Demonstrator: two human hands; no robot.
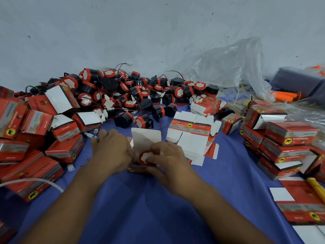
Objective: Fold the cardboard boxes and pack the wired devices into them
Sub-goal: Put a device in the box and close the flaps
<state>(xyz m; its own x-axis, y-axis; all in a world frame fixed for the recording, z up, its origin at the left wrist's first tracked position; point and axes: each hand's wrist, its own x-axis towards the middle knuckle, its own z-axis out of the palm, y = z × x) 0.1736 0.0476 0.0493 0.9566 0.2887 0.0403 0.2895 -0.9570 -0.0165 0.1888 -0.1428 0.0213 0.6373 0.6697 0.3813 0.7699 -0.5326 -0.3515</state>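
A small red cardboard box (139, 169) stands open on the blue cloth, its white lid flap (146, 136) upright behind it. A round black-and-red wired device (145, 158) sits partly inside the box, white face up. My left hand (110, 150) holds the box's left side. My right hand (167, 157) curls over the device and the box's right side, fingers on the device's top. The box's lower part is hidden by my hands.
A heap of wired devices (123, 94) lies behind. Flat unfolded boxes (191, 134) sit just right of my hands. Folded red boxes pile at left (35, 138) and right (281, 143). A clear plastic bag (228, 67) lies at back right. A white tube (31, 181) crosses front left.
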